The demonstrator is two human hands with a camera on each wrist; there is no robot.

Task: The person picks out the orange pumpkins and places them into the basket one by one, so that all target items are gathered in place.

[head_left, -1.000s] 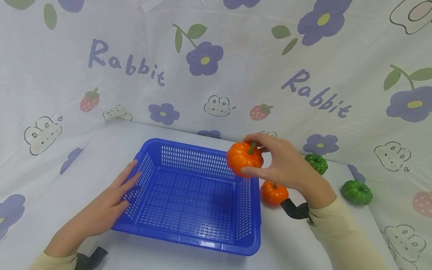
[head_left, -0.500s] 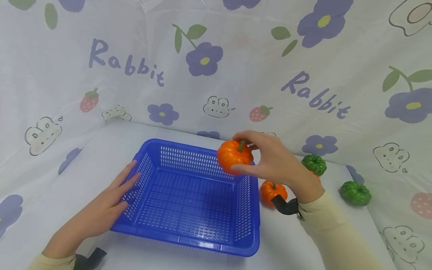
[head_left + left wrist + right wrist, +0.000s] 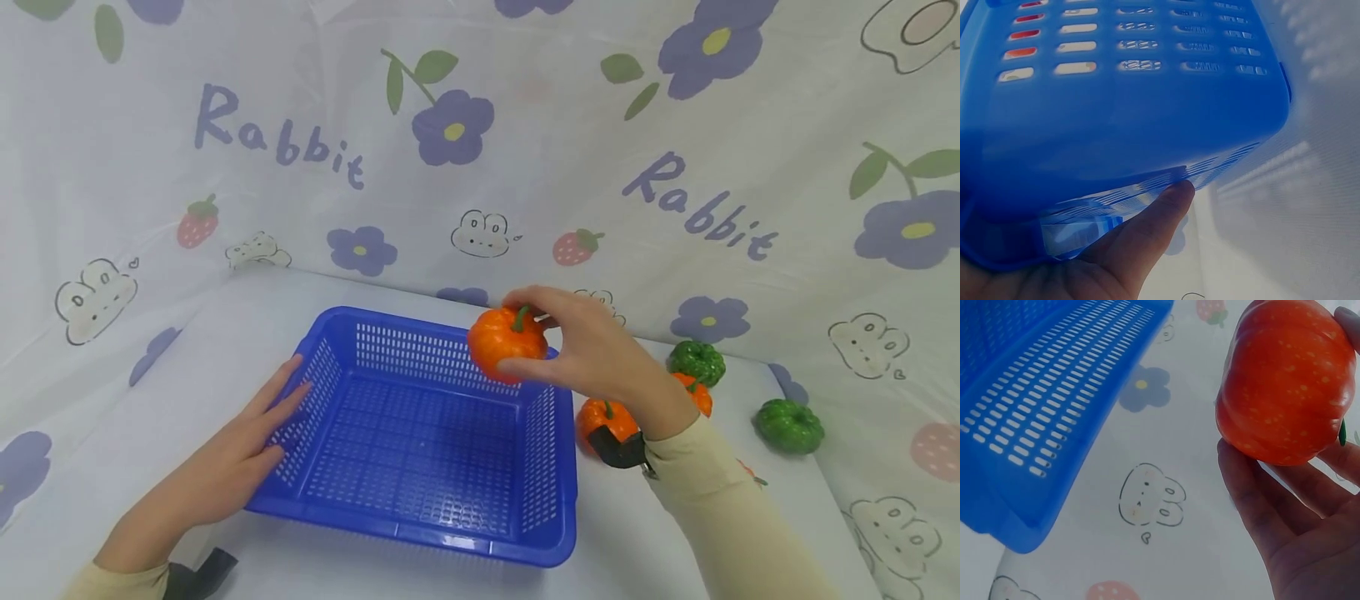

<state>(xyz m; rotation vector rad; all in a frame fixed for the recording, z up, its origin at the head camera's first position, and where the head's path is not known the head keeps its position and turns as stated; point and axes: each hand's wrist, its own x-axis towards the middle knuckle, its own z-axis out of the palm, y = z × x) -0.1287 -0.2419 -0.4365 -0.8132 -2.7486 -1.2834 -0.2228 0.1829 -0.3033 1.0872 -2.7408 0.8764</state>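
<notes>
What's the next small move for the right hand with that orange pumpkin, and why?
Probably carry it a little further left and lower it. The right hand grips the orange pumpkin above the far right corner of the blue basket, whose floor is bare. The left hand rests flat on the basket's left wall.

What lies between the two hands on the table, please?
The blue basket, in the head view: the left hand rests against its left wall, and the right hand holds an orange pumpkin over its far right corner.
</notes>
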